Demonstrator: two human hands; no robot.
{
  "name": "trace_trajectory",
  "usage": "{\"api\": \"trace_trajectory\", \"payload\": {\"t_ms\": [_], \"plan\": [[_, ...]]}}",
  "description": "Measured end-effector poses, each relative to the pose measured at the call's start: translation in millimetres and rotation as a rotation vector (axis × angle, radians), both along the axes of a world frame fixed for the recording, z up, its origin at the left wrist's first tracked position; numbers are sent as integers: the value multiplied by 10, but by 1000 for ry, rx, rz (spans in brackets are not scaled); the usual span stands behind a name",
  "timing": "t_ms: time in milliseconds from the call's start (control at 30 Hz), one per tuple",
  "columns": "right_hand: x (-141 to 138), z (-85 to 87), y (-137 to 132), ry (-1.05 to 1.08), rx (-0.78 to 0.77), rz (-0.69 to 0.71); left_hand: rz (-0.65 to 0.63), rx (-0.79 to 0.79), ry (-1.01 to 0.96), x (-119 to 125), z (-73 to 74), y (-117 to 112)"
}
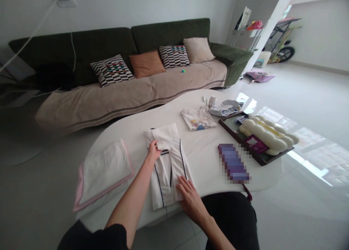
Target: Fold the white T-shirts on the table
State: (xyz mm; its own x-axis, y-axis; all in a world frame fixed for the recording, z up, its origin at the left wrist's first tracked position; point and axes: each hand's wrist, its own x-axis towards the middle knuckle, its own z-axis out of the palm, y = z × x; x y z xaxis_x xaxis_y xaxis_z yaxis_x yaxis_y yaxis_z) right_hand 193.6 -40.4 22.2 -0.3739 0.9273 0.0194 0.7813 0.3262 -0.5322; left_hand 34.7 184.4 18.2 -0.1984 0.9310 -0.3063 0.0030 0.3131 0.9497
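Observation:
A white garment with dark trim lines point(167, 159) lies partly folded on the white table point(207, 151) in front of me. My left hand point(153, 150) pinches a folded-over flap of it near the garment's middle left. My right hand point(190, 195) lies flat with fingers stretched out on the garment's near right edge. A folded white and pink cloth point(102, 171) rests to the left. A folded white T-shirt with a printed picture point(198, 118) lies further back on the right.
A dark tray point(235, 131) at the table's right holds a lumpy cream cushion point(268, 133) and a purple packet point(255, 143). A purple object point(233, 162) lies beside it. Crumpled wrappers point(225, 107) sit behind. A green sofa point(131, 68) with several cushions stands beyond.

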Motion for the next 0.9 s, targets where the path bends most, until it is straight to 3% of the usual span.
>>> {"api": "trace_trajectory", "payload": {"t_ms": [167,333,467,533,600,700,800,900], "plan": [[31,-161,-31,-86,-27,15,8,22,-7,-99,-109,122],[49,-91,-92,-116,-38,16,-229,192,378,-152,-57,269],[61,31,-108,-89,-26,102,-199,256,624,-191,21,200],[70,102,-1,-78,5,80,-273,362,879,-136,43,115],[57,150,202,-100,41,6,-454,466,1099,-47,34,24],[-18,117,582,-167,63,-65,-696,419,1201,65,-54,-71],[-114,-39,847,-218,29,-63,-737,311,1225,89,-191,-80],[-170,-202,914,-247,16,-74,-710,331,1242,84,-262,-37]]}}
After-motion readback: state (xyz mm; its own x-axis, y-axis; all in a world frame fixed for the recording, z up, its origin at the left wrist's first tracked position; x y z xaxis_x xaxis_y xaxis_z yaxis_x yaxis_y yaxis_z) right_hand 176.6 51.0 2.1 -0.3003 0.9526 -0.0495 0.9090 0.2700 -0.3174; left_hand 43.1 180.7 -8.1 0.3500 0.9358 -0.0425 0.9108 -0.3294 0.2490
